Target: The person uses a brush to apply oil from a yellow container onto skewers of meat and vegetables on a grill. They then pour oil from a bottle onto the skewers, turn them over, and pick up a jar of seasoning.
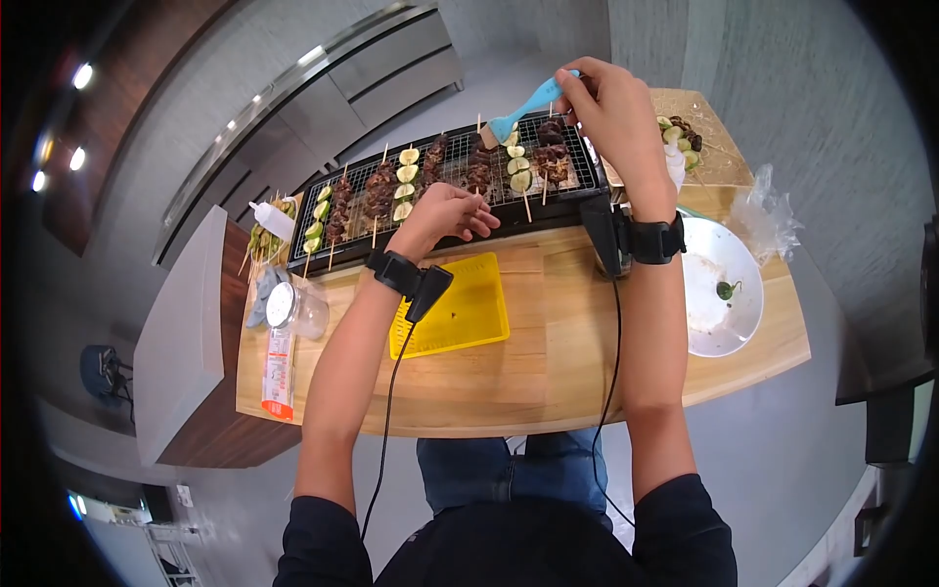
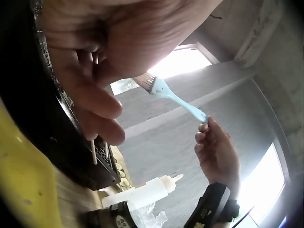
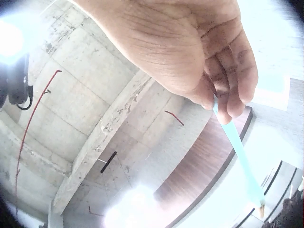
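Right hand [image 1: 616, 110] pinches the blue brush [image 1: 536, 101] by its handle end, bristles over a meat skewer [image 1: 478, 170] on the grill [image 1: 562, 207]; left hand [image 1: 448, 213] pinches that skewer's near end (likely steadying it).

- a bare strip of worktop [image 1: 562, 352] lies between the yellow tray [image 1: 460, 308] and the white bowl [image 1: 709, 328]; seen from the head, a cable [image 1: 618, 323] crosses it.
- the left hand [image 1: 445, 213], pinching a skewer [image 1: 478, 171], blocks the near middle of the grill [image 1: 560, 207].
- the right hand [image 1: 614, 108] and blue brush [image 1: 536, 101] obstruct its far right.
- left of the tray, a jar [image 1: 311, 316] narrows the side approach.
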Demonstrator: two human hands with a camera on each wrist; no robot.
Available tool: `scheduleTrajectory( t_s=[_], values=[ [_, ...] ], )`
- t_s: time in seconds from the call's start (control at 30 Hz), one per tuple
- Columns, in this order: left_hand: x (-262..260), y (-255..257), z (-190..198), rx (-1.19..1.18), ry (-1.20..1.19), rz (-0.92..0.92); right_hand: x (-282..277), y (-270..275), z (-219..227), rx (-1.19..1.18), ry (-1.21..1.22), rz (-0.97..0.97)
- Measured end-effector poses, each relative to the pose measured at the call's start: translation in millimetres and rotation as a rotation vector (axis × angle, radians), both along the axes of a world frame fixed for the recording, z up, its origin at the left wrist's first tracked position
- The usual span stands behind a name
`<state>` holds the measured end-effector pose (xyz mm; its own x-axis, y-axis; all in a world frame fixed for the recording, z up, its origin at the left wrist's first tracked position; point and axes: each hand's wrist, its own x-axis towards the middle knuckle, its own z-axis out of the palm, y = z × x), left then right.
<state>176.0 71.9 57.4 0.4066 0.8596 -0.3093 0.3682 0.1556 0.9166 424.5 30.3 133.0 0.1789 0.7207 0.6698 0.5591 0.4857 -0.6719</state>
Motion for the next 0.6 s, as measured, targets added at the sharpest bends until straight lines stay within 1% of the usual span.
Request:
scheduleTrajectory(
  t_s=[0.07, 0.17, 0.23, 0.33, 0.4, 0.47, 0.6],
  values=[
    [-5.6, -1.5, 1.0, 0.004, 0.076, 0.005, -2.4, -0.1, 0.3, -0.020, 0.013, 0.014],
    [-7.4, -2.7, 2.3, 0.006, 0.095, 0.008, -4.8, 1.7, -0.8, -0.021, -0.005, 0.010],
    [-7.2, -2.8, 0.9, 0.009, 0.097, 0.011, -6.5, 2.3, -1.1, 0.025, -0.065, -0.015],
    [-4.9, -3.4, 3.0, 0.008, 0.123, 0.016, -7.4, 0.8, 0.4, -0.005, -0.081, -0.021],
    [-3.6, -4.6, 4.9, 0.001, 0.144, 0.020, -6.6, 1.8, -0.7, 0.006, -0.073, -0.013],
    [-3.4, -6.9, 5.6, 0.042, 0.217, 0.006, -6.2, 2.8, -1.8, 0.018, -0.064, -0.003],
    [-5.6, -17.3, 18.9, 0.047, 0.285, 0.023, -7.1, 2.6, -1.9, -0.003, -0.042, 0.012]
  ],
)
